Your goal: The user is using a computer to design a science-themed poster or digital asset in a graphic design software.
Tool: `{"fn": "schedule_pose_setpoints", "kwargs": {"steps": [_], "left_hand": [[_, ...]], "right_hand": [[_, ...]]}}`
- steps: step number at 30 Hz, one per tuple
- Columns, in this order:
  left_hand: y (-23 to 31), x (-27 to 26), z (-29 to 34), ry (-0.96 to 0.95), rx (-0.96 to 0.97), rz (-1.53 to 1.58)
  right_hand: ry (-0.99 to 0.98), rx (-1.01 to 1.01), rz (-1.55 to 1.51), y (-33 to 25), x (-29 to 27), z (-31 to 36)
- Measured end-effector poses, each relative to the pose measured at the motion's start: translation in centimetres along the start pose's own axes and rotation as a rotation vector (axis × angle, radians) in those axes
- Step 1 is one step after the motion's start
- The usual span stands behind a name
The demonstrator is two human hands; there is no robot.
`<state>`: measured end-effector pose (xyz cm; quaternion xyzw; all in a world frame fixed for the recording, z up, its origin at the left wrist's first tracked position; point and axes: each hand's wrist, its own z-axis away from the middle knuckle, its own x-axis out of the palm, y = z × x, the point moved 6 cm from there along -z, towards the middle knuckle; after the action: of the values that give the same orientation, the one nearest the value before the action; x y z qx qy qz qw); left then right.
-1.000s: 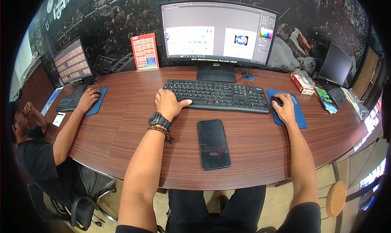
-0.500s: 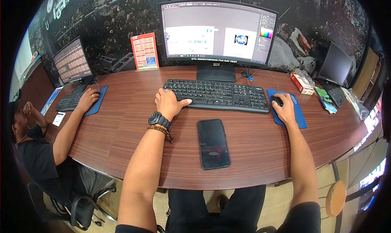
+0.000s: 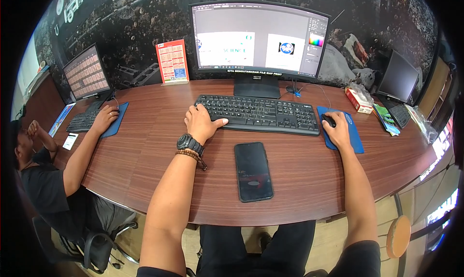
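My left hand (image 3: 201, 122) rests on the left end of a black keyboard (image 3: 263, 113), its fingers spread over the keys and the thumb stretched to the right. A dark watch and a beaded bracelet circle that wrist. Farther right, my right hand (image 3: 339, 131) is wrapped over a black computer mouse (image 3: 329, 119), which sits on a blue mouse pad (image 3: 355, 140). Most of the mouse is hidden under the palm. Behind the keyboard stands a curved monitor (image 3: 261, 23) with a design program on its screen. Between my forearms lies a black smartphone (image 3: 253, 170), face up.
A red calendar (image 3: 172, 61) stands left of the monitor. At the left, another person (image 3: 43, 180) sits with a hand on a mouse, before a second monitor (image 3: 87, 71). A red and white box (image 3: 358, 100), leaflets (image 3: 385, 118) and a dark monitor (image 3: 398, 77) are at the right.
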<state>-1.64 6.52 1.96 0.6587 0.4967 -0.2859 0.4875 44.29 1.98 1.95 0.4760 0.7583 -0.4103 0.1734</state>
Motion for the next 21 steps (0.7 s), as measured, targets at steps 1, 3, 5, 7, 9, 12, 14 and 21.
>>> {"fn": "schedule_pose_setpoints", "kwargs": {"steps": [1, 3, 5, 7, 9, 12, 14, 21], "left_hand": [[0.01, -0.03, 0.01, 0.0, 0.0, -0.001], [0.04, 0.05, 0.04, -0.018, -0.004, -0.008], [0.03, 0.1, 0.06, -0.018, -0.004, -0.004], [0.09, 0.05, 0.09, -0.019, -0.004, 0.0], [0.16, 0.08, 0.14, -0.027, -0.007, -0.005], [0.05, 0.24, 0.03, -0.044, -0.027, 0.0], [-0.02, 0.2, 0.03, -0.041, -0.025, -0.003], [0.11, 0.13, 0.11, -0.038, -0.011, -0.017]], "right_hand": [[-0.001, 0.0, 0.001, -0.05, 0.0, -0.01], [0.005, -0.008, -0.004, 0.16, 0.08, -0.03], [0.011, -0.015, -0.007, 0.39, 0.07, -0.02], [0.013, -0.011, -0.003, 0.42, 0.07, -0.03], [0.018, -0.02, -0.005, 0.36, 0.06, 0.0], [0.022, -0.026, -0.008, 0.24, 0.02, -0.03], [0.022, -0.024, -0.011, 0.23, 0.08, -0.07], [0.016, -0.032, -0.011, 0.17, 0.1, -0.06]]}}
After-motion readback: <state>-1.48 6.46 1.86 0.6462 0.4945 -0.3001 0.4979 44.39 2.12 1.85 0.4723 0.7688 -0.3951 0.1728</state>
